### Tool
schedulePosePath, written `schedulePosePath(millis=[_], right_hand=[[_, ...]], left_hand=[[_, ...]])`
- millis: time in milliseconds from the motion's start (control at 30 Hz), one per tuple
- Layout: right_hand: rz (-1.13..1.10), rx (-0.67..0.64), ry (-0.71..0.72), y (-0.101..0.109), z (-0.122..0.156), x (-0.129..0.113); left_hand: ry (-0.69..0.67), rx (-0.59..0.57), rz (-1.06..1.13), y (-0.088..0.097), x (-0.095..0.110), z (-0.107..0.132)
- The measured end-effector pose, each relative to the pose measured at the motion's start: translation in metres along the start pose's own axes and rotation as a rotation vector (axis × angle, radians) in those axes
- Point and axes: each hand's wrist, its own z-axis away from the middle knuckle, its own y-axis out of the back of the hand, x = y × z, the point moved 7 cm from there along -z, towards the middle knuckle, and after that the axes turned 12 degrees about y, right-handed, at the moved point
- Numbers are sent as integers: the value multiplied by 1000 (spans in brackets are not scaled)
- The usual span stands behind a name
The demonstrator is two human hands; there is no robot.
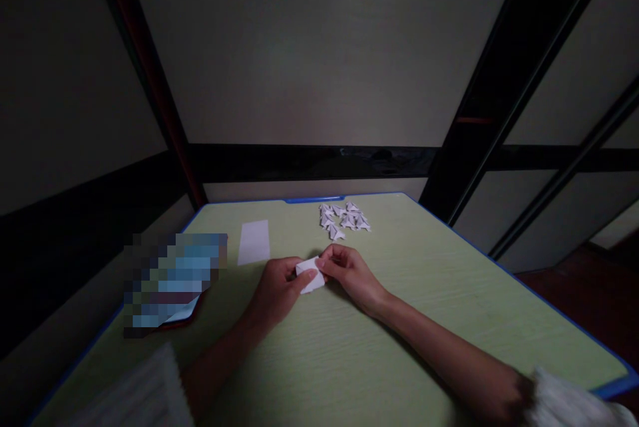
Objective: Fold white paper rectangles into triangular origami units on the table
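The left hand (279,284) and the right hand (347,267) meet over the middle of the counter (429,274), both closed on one small folded paper (305,267), white and roughly square, held tilted between them. The left hand has it from the left, thumb laid flat across the upper face and the other fingers curled behind, mostly hidden. The right hand pinches its far right corner, thumb against the paper and the remaining fingers bent inward. Whether the folded paper touches the counter is hard to tell. Beyond the hands, slightly to the right and near the far edge, a cluster of small folded paper figures (348,220) lies close together, white with grey-looking faces, some touching or overlapping. To the left of the cluster, well apart from it, a plain white rectangular sheet (254,242) lies flat, just beyond the left hand. Farther left, near the counter's left edge, sits a blurred-out object (182,281), bluish on top with a dark red edge showing at its near end; what it is cannot be made out. The counter is pale green with a blue rim (616,384). Pale, fuzzy sleeves (137,394) cover both forearms near the bottom. Behind the far edge stands a pale panelled wall (314,54) crossed by a glossy black band (299,162).
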Motion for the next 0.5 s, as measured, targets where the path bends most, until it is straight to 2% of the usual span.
schedulePosePath(millis=[100,233,300,500], right_hand=[[-5,-17,13,0,0,-2],[134,-171,35,-7,2,-4],[212,-206,53,-8,3,-5],[318,-114,87,-7,6,-10]], left_hand=[[-4,10,-13,1,0,0],[-5,11,-1,1,1,1],[-5,9,3,1,2,1],[15,-27,21,-2,1,1]])
